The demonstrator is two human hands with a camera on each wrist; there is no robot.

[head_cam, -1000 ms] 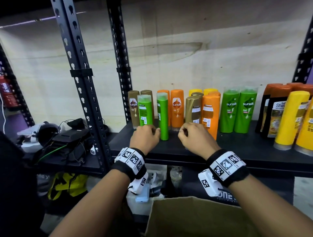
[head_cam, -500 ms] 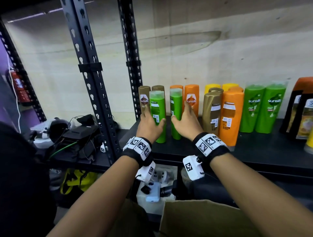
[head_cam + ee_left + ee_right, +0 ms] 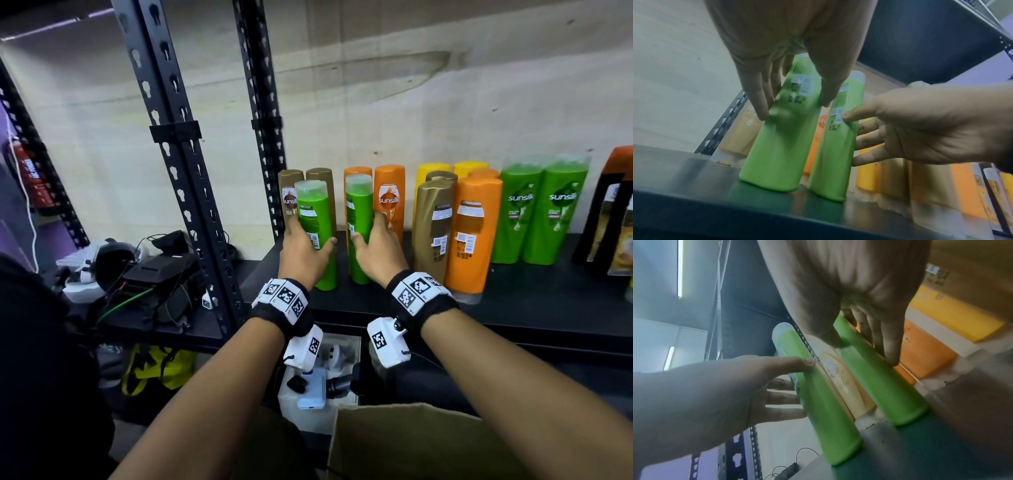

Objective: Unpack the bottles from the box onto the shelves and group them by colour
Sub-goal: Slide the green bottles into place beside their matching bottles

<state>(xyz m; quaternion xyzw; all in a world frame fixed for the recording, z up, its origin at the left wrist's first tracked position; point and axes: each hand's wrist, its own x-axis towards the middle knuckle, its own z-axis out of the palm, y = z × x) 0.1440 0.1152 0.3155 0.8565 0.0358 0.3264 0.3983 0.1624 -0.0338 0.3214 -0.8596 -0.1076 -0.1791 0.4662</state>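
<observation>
Two green bottles stand upright side by side near the left end of the black shelf (image 3: 513, 308). My left hand (image 3: 306, 245) holds the left green bottle (image 3: 313, 219) around its middle, fingers on its left side and thumb on its right (image 3: 794, 105). My right hand (image 3: 370, 236) holds the right green bottle (image 3: 358, 212) the same way, thumb on the left and fingers on the right (image 3: 861, 350). Both bases rest on the shelf. The open cardboard box (image 3: 428, 442) sits below, under my right forearm.
Behind the held pair stand gold bottles (image 3: 291, 185) and orange bottles (image 3: 390, 195). Rightward are a gold bottle (image 3: 433, 222), an orange bottle (image 3: 474, 233), yellow caps (image 3: 433, 169) and two more green bottles (image 3: 541, 212). A black upright post (image 3: 178, 171) rises at left.
Both hands were curled low near the bottle bases. They have since risen and spread around the middles of the two green bottles. The bottles stay standing on the shelf.
</observation>
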